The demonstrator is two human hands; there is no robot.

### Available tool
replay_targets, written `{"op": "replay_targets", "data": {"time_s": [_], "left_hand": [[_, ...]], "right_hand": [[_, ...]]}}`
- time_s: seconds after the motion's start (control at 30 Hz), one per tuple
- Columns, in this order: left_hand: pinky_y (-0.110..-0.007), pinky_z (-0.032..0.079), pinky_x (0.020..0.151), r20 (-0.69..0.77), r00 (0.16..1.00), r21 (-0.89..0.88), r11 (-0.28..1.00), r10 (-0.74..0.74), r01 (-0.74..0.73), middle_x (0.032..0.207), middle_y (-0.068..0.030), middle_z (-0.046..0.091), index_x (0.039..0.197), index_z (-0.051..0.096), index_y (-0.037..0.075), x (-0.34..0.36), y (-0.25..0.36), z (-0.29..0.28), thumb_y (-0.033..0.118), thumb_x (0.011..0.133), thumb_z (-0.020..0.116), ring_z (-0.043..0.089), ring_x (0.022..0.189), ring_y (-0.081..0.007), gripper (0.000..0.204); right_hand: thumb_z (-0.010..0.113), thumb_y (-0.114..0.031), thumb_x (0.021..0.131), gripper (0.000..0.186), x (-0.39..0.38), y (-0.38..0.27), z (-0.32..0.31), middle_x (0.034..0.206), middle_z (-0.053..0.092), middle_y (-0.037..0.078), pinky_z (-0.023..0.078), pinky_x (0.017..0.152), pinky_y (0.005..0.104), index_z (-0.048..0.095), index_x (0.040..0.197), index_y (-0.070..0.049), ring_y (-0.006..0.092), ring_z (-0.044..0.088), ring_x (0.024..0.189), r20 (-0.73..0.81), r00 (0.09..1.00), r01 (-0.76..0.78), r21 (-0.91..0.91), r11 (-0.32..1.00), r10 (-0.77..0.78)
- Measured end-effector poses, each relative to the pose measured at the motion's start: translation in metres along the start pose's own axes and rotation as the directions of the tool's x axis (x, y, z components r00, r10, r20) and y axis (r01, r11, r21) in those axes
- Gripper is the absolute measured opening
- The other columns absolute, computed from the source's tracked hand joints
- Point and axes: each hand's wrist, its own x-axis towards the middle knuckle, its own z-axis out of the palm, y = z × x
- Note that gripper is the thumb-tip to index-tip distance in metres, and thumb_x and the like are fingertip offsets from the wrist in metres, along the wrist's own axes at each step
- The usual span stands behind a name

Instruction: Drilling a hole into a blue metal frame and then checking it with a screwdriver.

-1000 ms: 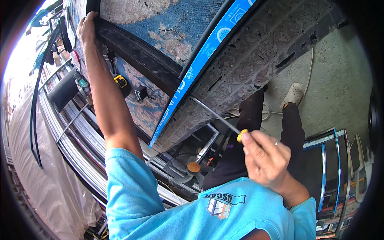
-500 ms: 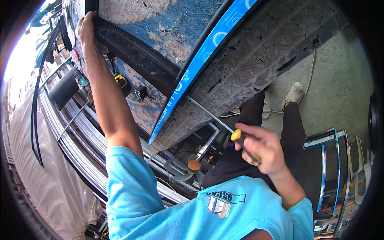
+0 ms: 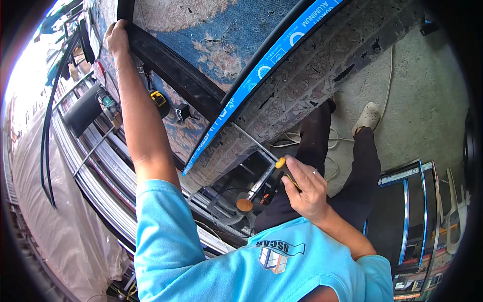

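Observation:
My left hand [image 3: 117,39] grips the black metal frame [image 3: 176,73] by its upper-left corner, on a worn carpet-covered bench [image 3: 186,20]. My right hand [image 3: 305,189] is closed round the yellow-and-black handle of a long screwdriver [image 3: 254,141]. Its shaft runs up to the frame member wrapped in blue film [image 3: 242,90], near where that meets the black crosspiece; the tip is hard to make out. A yellow-and-black tool, perhaps a tape measure [image 3: 158,101], and a small black bracket [image 3: 182,111] lie beside the frame, right of my left arm.
At left are long metal profiles [image 3: 88,156], black strips [image 3: 49,141], a plastic sheet [image 3: 50,221] and a green power tool [image 3: 106,100]. A fan [image 3: 219,211] is below the bench, cables [image 3: 387,90] lie on the concrete floor, and frames [image 3: 405,221] stand at lower right.
My right hand has moved left and upward with the screwdriver, and its grip on the handle has shifted. My left hand stays on the frame, slightly shifted in view with the scene.

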Motion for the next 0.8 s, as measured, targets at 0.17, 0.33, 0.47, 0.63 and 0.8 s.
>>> {"op": "replay_targets", "data": {"time_s": [0.17, 0.33, 0.47, 0.63, 0.8], "left_hand": [[-0.03, 0.052, 0.075, -0.035, 0.998, 0.152, 0.987, 0.052, -0.046, 0.081, -0.0069, 0.073, 0.091, 0.079, 0.002, -0.014, 0.013, 0.004, 0.019, 0.075, 0.074, 0.065, 0.075, -0.0169, 0.024], [-0.032, 0.053, 0.082, -0.049, 0.997, 0.116, 0.991, -0.056, 0.062, 0.093, -0.0122, 0.074, 0.101, 0.077, -0.001, -0.008, 0.014, -0.001, 0.02, 0.074, 0.075, 0.068, 0.084, -0.0216, 0.033], [-0.032, 0.053, 0.083, -0.016, 0.998, 0.161, 0.985, -0.055, 0.057, 0.095, -0.0123, 0.074, 0.105, 0.076, -0.001, -0.011, 0.02, -0.006, 0.02, 0.075, 0.075, 0.069, 0.085, -0.0215, 0.037], [-0.033, 0.053, 0.075, -0.019, 0.999, 0.202, 0.978, -0.05, 0.053, 0.087, -0.0101, 0.072, 0.097, 0.075, -0.001, -0.026, 0.033, 0.003, 0.019, 0.077, 0.072, 0.066, 0.077, -0.0208, 0.03], [-0.033, 0.051, 0.07, 0.046, 0.995, 0.091, 0.992, -0.089, 0.085, 0.082, -0.008, 0.069, 0.092, 0.074, 0.0, -0.027, 0.031, -0.001, 0.019, 0.079, 0.069, 0.064, 0.072, -0.0192, 0.023]], "right_hand": [[0.069, 0.0, 0.089, 0.049, -0.012, -0.016, -0.006, 0.119, 0.067, 0.016, 0.052, 0.067, 0.0246, 0.057, 0.136, 0.002, 0.0125, 0.065, 0.082, 0.498, 0.656, -0.66, 0.743, 0.112, 0.567], [0.067, 0.001, 0.088, 0.037, -0.017, -0.013, -0.017, 0.102, 0.059, 0.013, 0.046, 0.059, 0.0255, 0.054, 0.122, 0.0, 0.0125, 0.058, 0.072, 0.576, 0.712, -0.557, 0.812, -0.175, 0.402], [0.069, -0.003, 0.09, 0.037, -0.01, -0.015, -0.016, 0.111, 0.064, 0.013, 0.056, 0.076, 0.0309, 0.065, 0.127, 0.002, 0.0177, 0.068, 0.086, 0.095, 0.914, -0.396, 0.426, 0.813, 0.395], [0.066, -0.005, 0.094, 0.044, -0.01, -0.012, -0.006, 0.111, 0.068, 0.02, 0.059, 0.072, 0.0353, 0.06, 0.137, 0.002, 0.0294, 0.072, 0.084, -0.016, 0.992, -0.114, 0.262, 0.958, 0.122], [0.062, -0.007, 0.098, 0.043, -0.001, -0.011, -0.01, 0.109, 0.069, 0.019, 0.057, 0.072, 0.0307, 0.058, 0.139, 0.004, 0.0211, 0.071, 0.081, 0.058, 0.994, -0.106, 0.19, 0.976, 0.097]]}}
